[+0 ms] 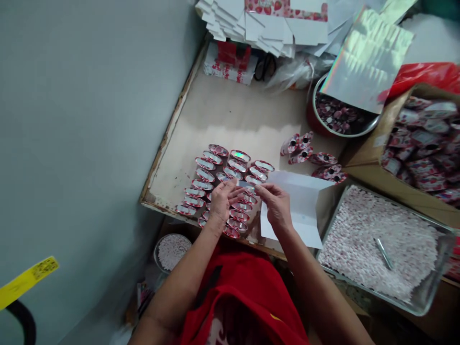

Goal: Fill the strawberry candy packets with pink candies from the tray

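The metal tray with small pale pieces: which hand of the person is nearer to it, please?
The right hand. It is over the white sheet, to the left of the metal tray; the left hand is farther left, over the rows of containers.

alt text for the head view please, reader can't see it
A person's right hand pinches a thin strip that reaches to the left hand, over rows of small oval containers on a table. White paper lies near the right hand; farther right are a metal tray of small pale pieces and a cardboard box of packages.
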`<state>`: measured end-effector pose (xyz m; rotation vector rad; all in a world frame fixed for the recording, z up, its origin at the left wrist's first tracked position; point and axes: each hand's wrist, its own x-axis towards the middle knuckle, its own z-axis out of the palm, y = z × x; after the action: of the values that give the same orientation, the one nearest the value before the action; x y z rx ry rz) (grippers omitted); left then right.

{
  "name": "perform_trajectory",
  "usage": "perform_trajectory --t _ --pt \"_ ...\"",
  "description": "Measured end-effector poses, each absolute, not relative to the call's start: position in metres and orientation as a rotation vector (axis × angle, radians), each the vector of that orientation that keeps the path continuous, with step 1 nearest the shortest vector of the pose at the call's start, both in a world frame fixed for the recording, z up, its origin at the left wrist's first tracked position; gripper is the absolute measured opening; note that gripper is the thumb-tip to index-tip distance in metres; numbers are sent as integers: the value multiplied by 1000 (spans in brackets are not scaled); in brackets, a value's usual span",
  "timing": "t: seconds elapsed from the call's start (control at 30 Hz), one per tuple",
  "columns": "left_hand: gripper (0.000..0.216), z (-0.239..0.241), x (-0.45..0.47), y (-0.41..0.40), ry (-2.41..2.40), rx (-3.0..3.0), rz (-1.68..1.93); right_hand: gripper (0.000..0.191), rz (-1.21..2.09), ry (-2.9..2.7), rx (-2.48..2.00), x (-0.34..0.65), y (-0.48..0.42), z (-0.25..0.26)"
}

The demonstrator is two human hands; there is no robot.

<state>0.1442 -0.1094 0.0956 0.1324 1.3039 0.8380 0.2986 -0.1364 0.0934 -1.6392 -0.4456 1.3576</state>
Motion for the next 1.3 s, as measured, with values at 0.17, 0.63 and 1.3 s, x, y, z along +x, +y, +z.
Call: perform_trajectory --t 0.17,0.63,1.3 --pt "43 78 123 -94 1418 253 862 28 1375 -425 -1631 272 -123 83" --pt "13 6 56 29 2009 1563 734 37 879 -760 -2129 185 -10 3" --pt "12 -11 56 38 1999 1678 702 26 878 -886 -2418 182 9 8"
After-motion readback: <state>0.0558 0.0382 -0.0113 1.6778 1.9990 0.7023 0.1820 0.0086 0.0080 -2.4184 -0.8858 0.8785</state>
